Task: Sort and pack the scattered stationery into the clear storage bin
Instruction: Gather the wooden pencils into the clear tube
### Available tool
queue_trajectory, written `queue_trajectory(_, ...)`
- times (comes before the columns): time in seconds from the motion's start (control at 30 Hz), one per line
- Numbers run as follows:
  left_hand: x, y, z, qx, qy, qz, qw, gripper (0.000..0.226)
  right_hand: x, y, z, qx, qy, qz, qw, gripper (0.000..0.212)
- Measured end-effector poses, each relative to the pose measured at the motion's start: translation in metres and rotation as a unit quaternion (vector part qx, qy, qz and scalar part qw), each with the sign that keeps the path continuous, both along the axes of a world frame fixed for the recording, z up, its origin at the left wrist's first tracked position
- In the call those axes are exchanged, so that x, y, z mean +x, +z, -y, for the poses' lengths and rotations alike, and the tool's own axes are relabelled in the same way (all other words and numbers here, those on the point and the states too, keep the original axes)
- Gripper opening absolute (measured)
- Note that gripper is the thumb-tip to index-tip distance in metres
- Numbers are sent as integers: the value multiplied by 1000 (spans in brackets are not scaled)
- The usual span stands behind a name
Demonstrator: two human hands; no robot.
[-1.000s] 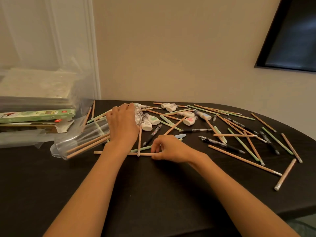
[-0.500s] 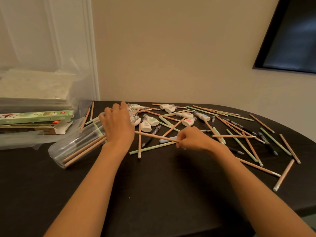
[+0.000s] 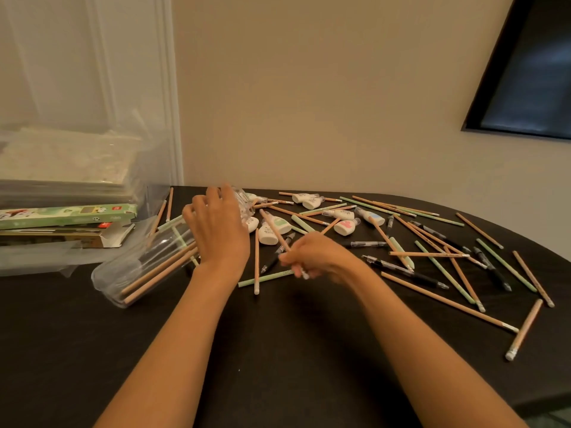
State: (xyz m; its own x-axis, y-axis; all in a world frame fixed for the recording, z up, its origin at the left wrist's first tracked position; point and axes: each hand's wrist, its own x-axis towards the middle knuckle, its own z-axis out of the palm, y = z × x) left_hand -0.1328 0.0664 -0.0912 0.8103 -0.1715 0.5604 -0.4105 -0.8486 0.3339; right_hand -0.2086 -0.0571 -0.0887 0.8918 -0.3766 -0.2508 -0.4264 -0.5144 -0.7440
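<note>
The right grip (image 3: 318,257) is pinching a tan pencil (image 3: 273,225) near its eraser end. The shaft is slanting up and away over the scatter, just beside the left grip (image 3: 216,233). That grip is grasping a clear tube (image 3: 139,270), which is lying on its side on the counter (image 3: 278,350). The bin (image 3: 151,168) is sitting at the far left, well apart from the held pencil.

The likeliest trouble, as I am judging it, is the tube. It is round and slick, so it could be rolling off if the left grip loosens while the pencil is going in. The pencils already lying inside could then be sliding out. The long shaft is also passing close over the white dispensers (image 3: 268,234) and could be knocking them. A pinch so far from the middle is leaving the pencil free to swing.

The pencils are looking like thin, stiff wooden sticks (tan or pale green, with white eraser caps). The pens (image 3: 408,274) are showing glossy black and clear plastic. The dispensers are looking smooth and rounded. The counter is appearing matte and dark, and the bin's walls are looking thin and see-through.
</note>
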Motion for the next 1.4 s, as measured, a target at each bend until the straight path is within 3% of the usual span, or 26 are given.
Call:
queue_trajectory(0.07, 0, -2, 1, 8, 2, 0, 1000, 62, 13, -6, -18, 4, -5, 11, 1000, 20)
queue_trajectory(0.3, 2, -5, -4, 12, 3, -10, 1000, 66, 47, -14, -45, -150, 5, -43, 988, 20)
queue_trajectory(0.57, 3, -6, -2, 17, -5, -7, 1000, 66, 20, 4, -21, 16, -25, 34, 999, 15)
queue_trajectory(0.67, 0, -6, 2, 17, -18, -6, 1000, 67, -1, 13, -2, 47, 3, 45, 998, 24)
queue_trajectory(0.83, -4, -6, 2, 14, -35, -5, 999, 66, -32, 19, 31, 132, 70, 93, 984, 15)
queue_trajectory(1.07, -9, -6, 1, 12, -65, -7, 998, 65, -55, 21, 49, 133, 157, 0, 979, 28)
queue_trajectory(1.2, -16, -5, 3, 29, -139, 4, 990, 65, -48, 26, 52, 85, 163, -9, 983, 25)
queue_trajectory(1.3, -25, -4, 8, 57, -190, 21, 980, 64, -38, 31, 47, 47, 120, 46, 991, 20)
queue_trajectory(1.4, -31, -3, 12, 61, -203, 24, 977, 64, -26, 28, 40, 106, -8, 173, 979, 16)
